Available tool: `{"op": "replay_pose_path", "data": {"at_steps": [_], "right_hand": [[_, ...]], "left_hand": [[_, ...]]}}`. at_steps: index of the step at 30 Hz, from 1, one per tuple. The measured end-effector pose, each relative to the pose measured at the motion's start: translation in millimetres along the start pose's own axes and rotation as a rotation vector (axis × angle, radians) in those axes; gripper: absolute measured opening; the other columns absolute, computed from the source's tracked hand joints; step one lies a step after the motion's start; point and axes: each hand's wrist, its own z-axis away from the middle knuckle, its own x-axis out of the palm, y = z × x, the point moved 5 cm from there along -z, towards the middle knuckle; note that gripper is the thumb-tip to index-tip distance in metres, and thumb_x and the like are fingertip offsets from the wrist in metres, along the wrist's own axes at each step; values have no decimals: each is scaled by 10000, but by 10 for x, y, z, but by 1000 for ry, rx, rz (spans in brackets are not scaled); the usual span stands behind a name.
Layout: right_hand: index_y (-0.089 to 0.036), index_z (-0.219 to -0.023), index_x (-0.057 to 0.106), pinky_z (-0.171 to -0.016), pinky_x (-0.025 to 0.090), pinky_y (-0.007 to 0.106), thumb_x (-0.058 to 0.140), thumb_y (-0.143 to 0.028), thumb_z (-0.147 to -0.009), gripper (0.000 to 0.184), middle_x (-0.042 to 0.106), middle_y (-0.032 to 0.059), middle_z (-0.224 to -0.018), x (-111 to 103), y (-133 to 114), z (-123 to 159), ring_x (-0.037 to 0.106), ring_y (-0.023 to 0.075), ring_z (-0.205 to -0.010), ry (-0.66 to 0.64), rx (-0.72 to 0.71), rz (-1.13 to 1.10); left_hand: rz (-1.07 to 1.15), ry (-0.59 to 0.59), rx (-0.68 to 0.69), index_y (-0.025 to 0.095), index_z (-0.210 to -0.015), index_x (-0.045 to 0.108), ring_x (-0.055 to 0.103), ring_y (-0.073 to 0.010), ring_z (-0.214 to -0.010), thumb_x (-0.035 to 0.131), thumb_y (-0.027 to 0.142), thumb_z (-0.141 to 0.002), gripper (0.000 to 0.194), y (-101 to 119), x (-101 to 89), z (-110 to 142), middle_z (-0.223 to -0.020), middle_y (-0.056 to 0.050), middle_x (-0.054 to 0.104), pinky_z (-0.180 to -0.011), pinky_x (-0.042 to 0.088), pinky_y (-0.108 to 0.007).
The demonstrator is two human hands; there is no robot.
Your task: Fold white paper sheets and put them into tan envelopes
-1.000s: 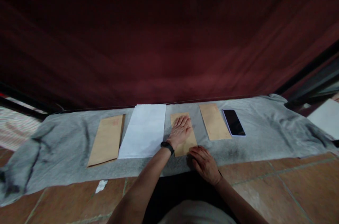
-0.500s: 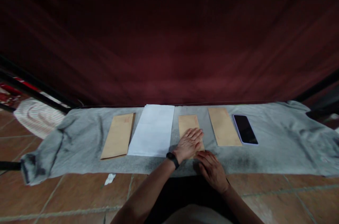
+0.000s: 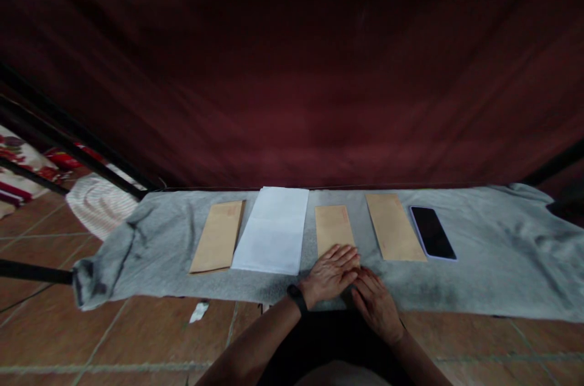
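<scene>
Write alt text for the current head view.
Left hand lying flat on the near end of a brown envelope, right hand close beside it. On the same gray cloth lie white paper and a brown paper bundle to the left, another brown envelope and a phone to the right.

- Small brown paper envelope, with faint reddish printing near the upper right corner.
- Lying flat on the grey cloth, long sides running front to back, far end angled slightly left.
- Lower part covered by the left hand, palm down with fingers extended; near edge hidden.
- Just beside the right hand at the lower right corner, contact there unclear.
- Set between white paper sheets on the left and a larger brown envelope on the right, touching neither.
</scene>
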Motion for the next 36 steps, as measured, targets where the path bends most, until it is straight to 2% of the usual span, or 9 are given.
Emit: {"op": "replay_pose_path", "data": {"at_steps": [6,9,15,25,31,36], "right_hand": [[-237,-1290,567,-1026,544,471,448,-252,-990,323,684,88,-1211,-13,6,17,613,258,-1218,67,25,-32],[-254,-1247,566,-1022,544,472,447,-275,-998,277,690,81,-1172,-11,18,26,628,259,-1193,72,58,-75],[-208,-1373,465,-1030,535,444,416,-265,-1003,377,622,125,-1323,-21,30,40,581,256,-1262,72,102,-94],[-192,-1363,498,-1055,516,450,388,-245,-997,386,636,129,-1297,-22,26,16,571,247,-1267,56,108,-60],[-200,-1380,490,-1087,489,439,395,-248,-1000,394,625,111,-1322,-21,30,8,552,231,-1284,41,117,-96],[-208,-1383,495,-1097,481,425,385,-242,-1004,397,616,103,-1329,-35,28,-4,546,220,-1288,26,128,-112]], "left_hand": [[-5,-36,15,218,-1545,323,220,-152,-1517,291,462,-1055,548,68,-25,87,-1617,-36,334,-1264,188,-387],[13,-56,19,200,-1557,293,211,-170,-1521,307,501,-1045,594,100,-29,144,-1623,-56,319,-1263,181,-380],[41,-55,37,189,-1589,176,178,-191,-1530,310,528,-1038,660,152,-17,228,-1646,-82,255,-1266,165,-400],[-84,-19,65,155,-1584,185,173,-217,-1532,356,578,-1012,732,221,42,369,-1645,-112,246,-1254,190,-388],[-77,-27,62,158,-1590,148,217,-227,-1521,378,576,-1008,753,232,90,432,-1636,-121,269,-1247,201,-401],[-74,-26,54,153,-1583,183,218,-226,-1521,378,591,-1002,753,240,97,436,-1630,-118,288,-1249,195,-396]]}}
